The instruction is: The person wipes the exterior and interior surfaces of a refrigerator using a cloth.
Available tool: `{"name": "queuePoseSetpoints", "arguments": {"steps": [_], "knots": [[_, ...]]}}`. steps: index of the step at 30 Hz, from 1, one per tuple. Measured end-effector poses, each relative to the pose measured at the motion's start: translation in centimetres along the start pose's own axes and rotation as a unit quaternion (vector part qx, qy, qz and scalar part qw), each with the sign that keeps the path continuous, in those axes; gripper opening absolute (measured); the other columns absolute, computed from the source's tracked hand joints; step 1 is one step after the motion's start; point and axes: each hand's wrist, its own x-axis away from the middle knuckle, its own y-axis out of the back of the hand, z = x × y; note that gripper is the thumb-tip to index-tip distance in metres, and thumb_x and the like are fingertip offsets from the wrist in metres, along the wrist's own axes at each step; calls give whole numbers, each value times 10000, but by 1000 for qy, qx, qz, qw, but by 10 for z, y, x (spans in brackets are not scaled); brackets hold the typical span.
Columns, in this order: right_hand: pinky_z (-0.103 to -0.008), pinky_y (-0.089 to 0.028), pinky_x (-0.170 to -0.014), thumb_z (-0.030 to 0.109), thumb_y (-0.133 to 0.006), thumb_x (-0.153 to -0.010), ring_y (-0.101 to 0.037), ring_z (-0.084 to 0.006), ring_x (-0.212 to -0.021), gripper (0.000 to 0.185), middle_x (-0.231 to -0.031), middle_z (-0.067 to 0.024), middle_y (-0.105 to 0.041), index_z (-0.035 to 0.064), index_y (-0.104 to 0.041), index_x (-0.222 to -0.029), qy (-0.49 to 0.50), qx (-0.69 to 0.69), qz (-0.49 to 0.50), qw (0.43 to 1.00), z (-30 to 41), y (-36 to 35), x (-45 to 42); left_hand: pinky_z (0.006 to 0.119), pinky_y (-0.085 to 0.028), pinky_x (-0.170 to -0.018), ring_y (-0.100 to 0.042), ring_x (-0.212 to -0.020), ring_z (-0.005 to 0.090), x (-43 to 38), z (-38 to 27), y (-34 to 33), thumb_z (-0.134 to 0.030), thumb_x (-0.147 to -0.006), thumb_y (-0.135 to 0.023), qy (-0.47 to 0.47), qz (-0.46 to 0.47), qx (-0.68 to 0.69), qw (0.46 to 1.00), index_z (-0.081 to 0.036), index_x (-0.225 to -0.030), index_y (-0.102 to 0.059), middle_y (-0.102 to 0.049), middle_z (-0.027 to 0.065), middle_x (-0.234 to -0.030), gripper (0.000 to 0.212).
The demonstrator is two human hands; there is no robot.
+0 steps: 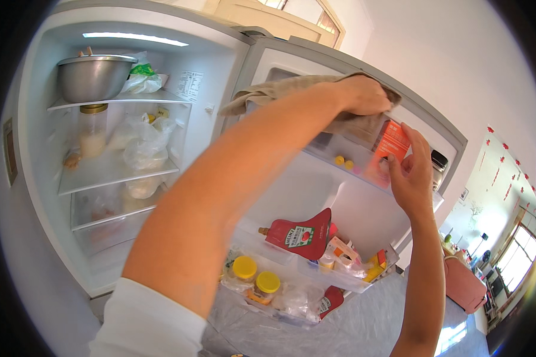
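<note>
My left hand (368, 96) reaches across the upper part of an open refrigerator door and grips a brown cloth (286, 87). The cloth lies draped over the top door shelf and hangs partly into it. My right hand (413, 172) holds an orange carton (393, 140) between thumb and fingers, upright near the right end of that clear door shelf (319, 154). Small yellow caps (344, 161) sit in the shelf to the carton's left. A black-lidded jar (438, 160) stands just right of my right hand. The fingertips of my left hand are partly hidden by the cloth.
The refrigerator interior at left holds a steel bowl (96, 78), a jar with a gold lid (93, 131) and plastic bags (147, 143) on glass shelves. Lower door shelves carry a Heinz ketchup pouch (299, 234), yellow-lidded jars (267, 283) and packets. A pink suitcase (464, 283) stands right.
</note>
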Motion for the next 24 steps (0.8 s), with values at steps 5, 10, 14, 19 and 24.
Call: {"name": "queuePoseSetpoints", "arguments": {"steps": [5, 10, 14, 19, 24], "knots": [[-244, -452, -584, -15, -618, -757, -507, -128, -648, 550, -1250, -128, -485, 89, -492, -1282, -10, -10, 0, 1000, 7, 0, 0, 388, -450, -836, -598, -939, 315, -1, 24, 6, -165, -770, -451, 34, 20, 11, 999, -57, -916, -667, -648, 148, -992, 282], [-230, -449, -579, -20, -616, -756, -504, -112, -653, 549, -1245, -128, -489, 87, -494, -1281, 0, 4, 1, 1000, 6, 3, -2, 376, -459, -816, -604, -919, 323, 49, 77, 58, -114, -765, -436, 72, 27, -53, 996, -50, -963, -660, -651, 161, -971, 306], [-227, -449, -577, -27, -614, -752, -505, -108, -681, 552, -1249, -124, -488, 88, -496, -1279, 6, 8, 0, 1000, 6, 4, -3, 318, -441, -698, -555, -776, 208, 96, 107, 84, -86, -781, -418, 170, -25, 20, 985, 24, -895, -593, -603, 119, -853, 235], [-221, -440, -590, -36, -606, -756, -504, -102, -694, 555, -1253, -111, -485, 87, -488, -1285, -21, 3, 8, 1000, 12, 2, -2, 348, -449, -722, -582, -774, 249, 142, 144, 40, -154, -809, -439, 192, -217, 217, 932, 13, -909, -593, -629, 157, -853, 247], [-217, -432, -596, -41, -602, -760, -481, -88, -676, 558, -1255, -102, -484, 87, -479, -1289, -9, -16, 2, 1000, 13, -4, -5, 261, -432, -712, -521, -800, 129, 189, 140, -4, -205, -871, -452, 123, -328, 262, 899, -36, -980, -584, -566, 45, -897, 240]]}}
